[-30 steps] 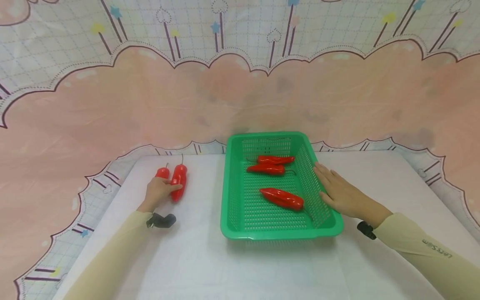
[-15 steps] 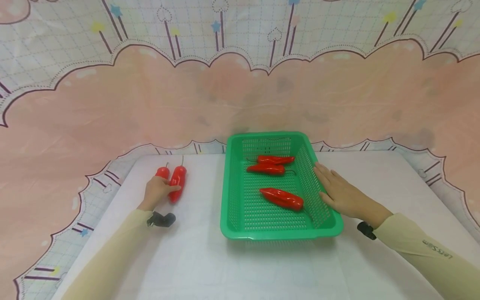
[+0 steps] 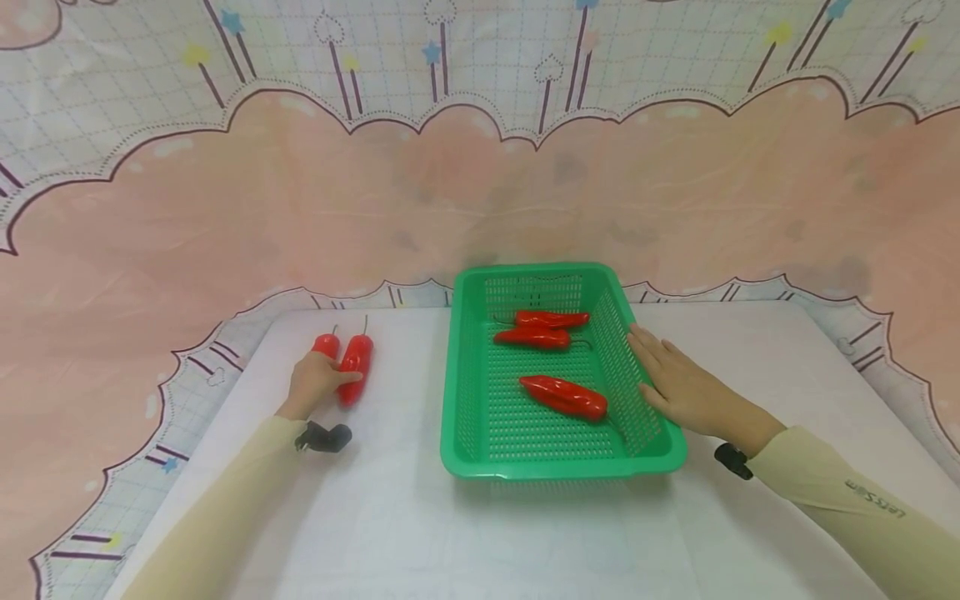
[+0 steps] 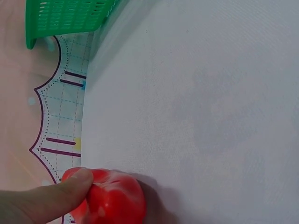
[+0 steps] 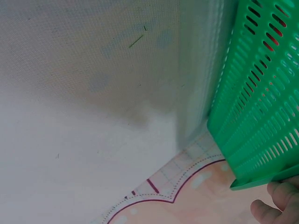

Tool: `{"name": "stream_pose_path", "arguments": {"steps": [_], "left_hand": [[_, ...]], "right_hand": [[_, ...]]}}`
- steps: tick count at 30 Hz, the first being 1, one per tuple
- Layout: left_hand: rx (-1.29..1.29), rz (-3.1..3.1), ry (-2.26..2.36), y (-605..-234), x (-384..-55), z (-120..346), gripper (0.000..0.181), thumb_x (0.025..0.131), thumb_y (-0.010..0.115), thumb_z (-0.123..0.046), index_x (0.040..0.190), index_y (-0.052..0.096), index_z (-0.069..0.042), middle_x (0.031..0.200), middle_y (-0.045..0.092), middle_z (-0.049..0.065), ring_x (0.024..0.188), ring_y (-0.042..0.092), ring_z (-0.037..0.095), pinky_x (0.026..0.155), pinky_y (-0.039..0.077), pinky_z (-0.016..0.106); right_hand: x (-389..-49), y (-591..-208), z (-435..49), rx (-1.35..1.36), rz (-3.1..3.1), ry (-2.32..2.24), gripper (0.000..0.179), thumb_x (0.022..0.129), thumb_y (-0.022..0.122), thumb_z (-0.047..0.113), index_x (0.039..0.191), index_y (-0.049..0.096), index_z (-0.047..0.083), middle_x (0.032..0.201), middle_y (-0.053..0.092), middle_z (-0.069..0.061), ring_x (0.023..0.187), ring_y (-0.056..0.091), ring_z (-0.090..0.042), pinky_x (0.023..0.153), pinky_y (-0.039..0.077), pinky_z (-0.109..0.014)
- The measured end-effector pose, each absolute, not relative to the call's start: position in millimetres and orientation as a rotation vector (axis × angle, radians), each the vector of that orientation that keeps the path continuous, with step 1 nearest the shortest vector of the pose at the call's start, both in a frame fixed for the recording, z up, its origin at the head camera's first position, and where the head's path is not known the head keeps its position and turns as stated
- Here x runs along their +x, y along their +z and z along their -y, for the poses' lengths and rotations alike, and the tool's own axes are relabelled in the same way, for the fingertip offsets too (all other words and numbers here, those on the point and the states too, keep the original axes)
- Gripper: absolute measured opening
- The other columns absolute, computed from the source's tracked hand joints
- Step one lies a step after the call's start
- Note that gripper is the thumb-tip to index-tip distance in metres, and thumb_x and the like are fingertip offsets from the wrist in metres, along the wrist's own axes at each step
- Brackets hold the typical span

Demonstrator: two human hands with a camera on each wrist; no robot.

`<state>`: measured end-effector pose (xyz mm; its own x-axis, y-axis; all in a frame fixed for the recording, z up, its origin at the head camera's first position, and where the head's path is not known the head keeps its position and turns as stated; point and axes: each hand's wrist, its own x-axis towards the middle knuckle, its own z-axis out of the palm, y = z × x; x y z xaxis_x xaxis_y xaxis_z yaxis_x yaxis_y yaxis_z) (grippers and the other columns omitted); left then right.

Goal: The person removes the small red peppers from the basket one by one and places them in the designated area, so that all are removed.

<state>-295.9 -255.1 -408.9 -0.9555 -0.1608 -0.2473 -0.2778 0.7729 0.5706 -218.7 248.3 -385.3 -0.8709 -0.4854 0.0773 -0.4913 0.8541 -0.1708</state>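
Evidently, the left hand is gripping a long red pepper at the left of the white-covered worktop; its thumb is lying across the pepper's glossy side, while the other fingers are hiding behind the hand, so how far they are closing cannot be told. That pepper is pointing its thin stem away from the person, and whether it is touching the worktop is unclear. Just beside it, a second pepper is showing only its stem end, the hand covering the rest. Well to the right, a green plastic basket with slotted walls is standing on the worktop, holding three more red ones: a far pepper is lying crosswise with its stem to the left, a middle pepper is lying close by with its stem to the right, and a near pepper is slanting toward the basket's near right corner. The right hand is resting along the basket's right rim, fingers stretching out straight, thumb spreading apart, gripping nothing. Behind everything, a printed cloth backdrop is rising with pink clouds and stars.
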Motion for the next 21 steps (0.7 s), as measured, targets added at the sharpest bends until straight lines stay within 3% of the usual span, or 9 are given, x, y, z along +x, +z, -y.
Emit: {"name": "stream_pose_path", "arguments": {"steps": [9, 21], "left_hand": [[-0.32, -2.78, 0.928, -408.8, -296.3, 258.4, 0.03, 0.084, 0.068, -0.026, 0.093, 0.055, 0.0, 0.08, 0.058, 0.01, 0.079, 0.052, 0.023, 0.07, 0.043, 0.027], [-0.299, -2.801, 0.888, -409.0, -298.1, 260.3, 0.032, 0.084, 0.068, -0.029, 0.093, 0.057, 0.0, 0.08, 0.061, 0.01, 0.08, 0.053, 0.023, 0.067, 0.044, 0.025]], "right_hand": [[-218.4, -384.3, -247.9, 0.786, 2.993, 0.299, 0.065, 0.093, 0.043, 0.019, 0.146, 0.015, -0.007, 0.155, 0.014, -0.025, 0.142, 0.018, -0.042, 0.113, 0.021, -0.058], [-219.3, -383.6, -248.4, 0.787, 2.996, 0.3, 0.065, 0.094, 0.043, 0.019, 0.147, 0.015, -0.007, 0.155, 0.014, -0.024, 0.142, 0.018, -0.042, 0.113, 0.021, -0.058]]}}
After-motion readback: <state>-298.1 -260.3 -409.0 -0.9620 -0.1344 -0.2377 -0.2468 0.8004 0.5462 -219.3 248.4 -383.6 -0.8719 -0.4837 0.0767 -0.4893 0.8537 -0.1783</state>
